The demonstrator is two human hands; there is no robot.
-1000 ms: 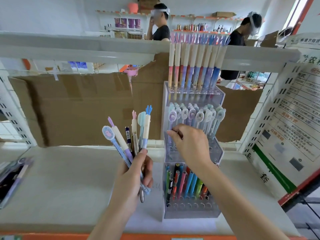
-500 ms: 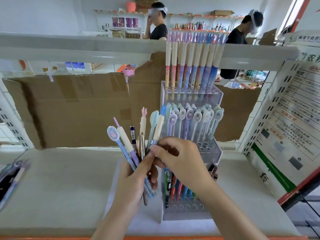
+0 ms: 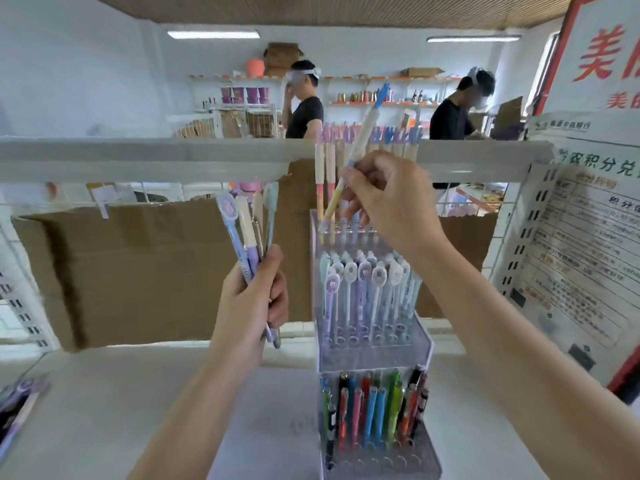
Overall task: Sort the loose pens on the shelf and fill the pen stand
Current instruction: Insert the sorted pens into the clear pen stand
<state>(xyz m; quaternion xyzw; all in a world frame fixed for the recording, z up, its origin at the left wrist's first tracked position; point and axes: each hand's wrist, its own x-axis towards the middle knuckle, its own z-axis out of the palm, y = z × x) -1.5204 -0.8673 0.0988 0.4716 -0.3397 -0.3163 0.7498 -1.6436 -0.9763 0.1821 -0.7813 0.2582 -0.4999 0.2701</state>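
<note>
A clear three-tier pen stand stands on the white shelf. Its top tier holds tall pastel pens, the middle tier pens with round charm tops, the bottom tier coloured click pens. My left hand grips a bunch of loose pens, upright, left of the stand. My right hand pinches a cream pen with a blue top, tilted, its tip down at the left end of the top tier.
Brown cardboard backs the shelf. A white crossbar runs above. A printed notice board stands at the right. Packaged items lie at the shelf's left edge. Two people stand by far shelves.
My right hand took one pen out of the bunch in my left hand and lifted it up to the stand's top tier. The camera tilted upward.
</note>
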